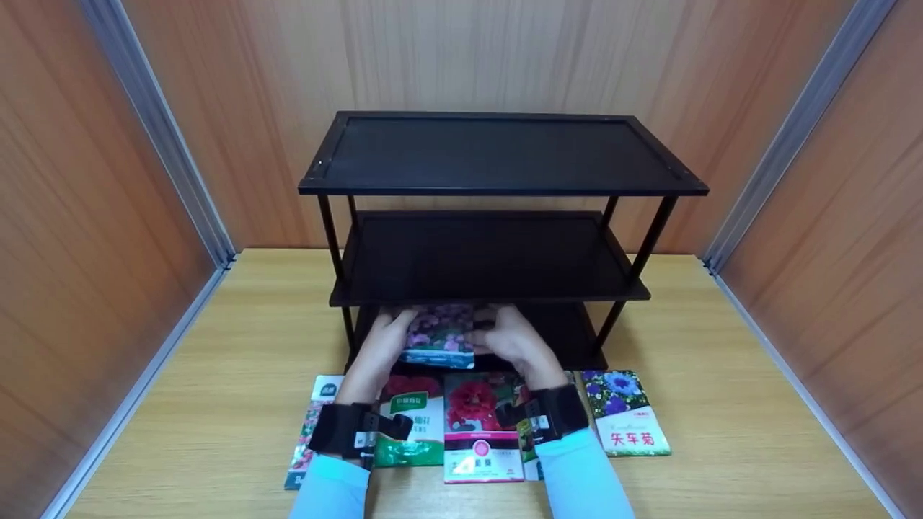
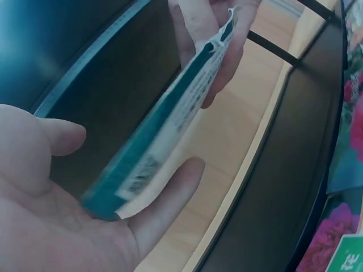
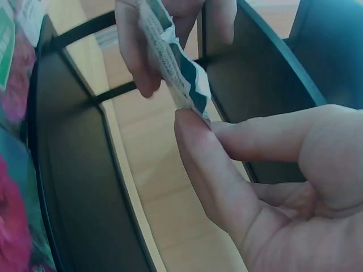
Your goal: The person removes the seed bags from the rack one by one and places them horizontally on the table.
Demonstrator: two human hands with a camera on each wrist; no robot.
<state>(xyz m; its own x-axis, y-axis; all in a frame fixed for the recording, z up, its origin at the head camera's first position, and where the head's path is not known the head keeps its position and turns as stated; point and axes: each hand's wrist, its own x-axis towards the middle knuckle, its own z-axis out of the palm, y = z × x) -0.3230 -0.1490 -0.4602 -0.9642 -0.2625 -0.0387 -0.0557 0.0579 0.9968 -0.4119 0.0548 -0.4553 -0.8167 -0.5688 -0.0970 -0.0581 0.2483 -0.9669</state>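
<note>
A seed packet [image 1: 438, 335] with purple flowers on its front is held between the two hands, at the front opening of a black three-tier shelf's [image 1: 476, 252] lowest level. At its right edge, my right hand [image 3: 261, 170] pinches a crinkled corner of the packet [image 3: 180, 71] between thumb and fingers. My left hand [image 2: 74, 221] lies at the opposite end. Its thumb and fingers are spread apart, and the packet's teal end [image 2: 105, 198] rests against the base of the fingers. The packet stands tilted, edge-on to both wrist cameras.
In front of the shelf lies a row of seed packets: green-and-white [image 1: 409, 436], red-flowered [image 1: 482, 418], and blue-flowered [image 1: 624, 411] at right. The forearms partly cover others, including the leftmost packet [image 1: 306, 440]. Wooden panels [image 1: 108, 216] enclose the wooden tabletop [image 1: 238, 346].
</note>
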